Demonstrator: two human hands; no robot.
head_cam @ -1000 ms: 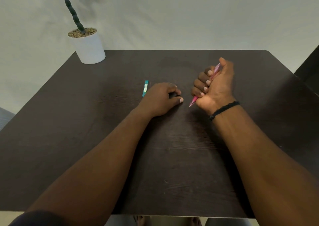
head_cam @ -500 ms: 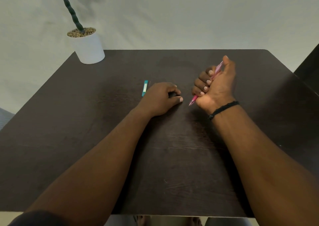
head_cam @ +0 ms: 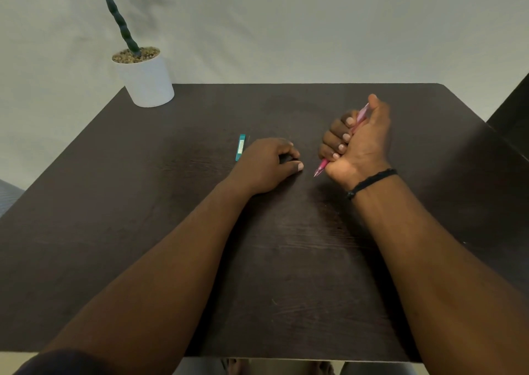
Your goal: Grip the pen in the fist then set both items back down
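Note:
My right hand (head_cam: pixel 360 145) grips a pink mechanical pencil (head_cam: pixel 321 169) in a fist, just above the dark table (head_cam: pixel 286 260). The thumb sits over the pencil's upper end and the tip points down and left, close to the tabletop. My left hand (head_cam: pixel 266 165) rests on the table a little to the left, fingers loosely curled, thumb tip near the fingertips, and nothing shows in it. A small teal case (head_cam: pixel 240 147) lies flat just beyond its knuckles. A black band (head_cam: pixel 372 181) circles my right wrist.
A white pot (head_cam: pixel 147 83) with a twisted green stem stands on the table's far left corner. A pale wall runs behind the table. A dark piece of furniture (head_cam: pixel 512 116) edges in at the right.
My right hand with the pencil has shifted very slightly to the right. The left hand and the teal case stay where they were.

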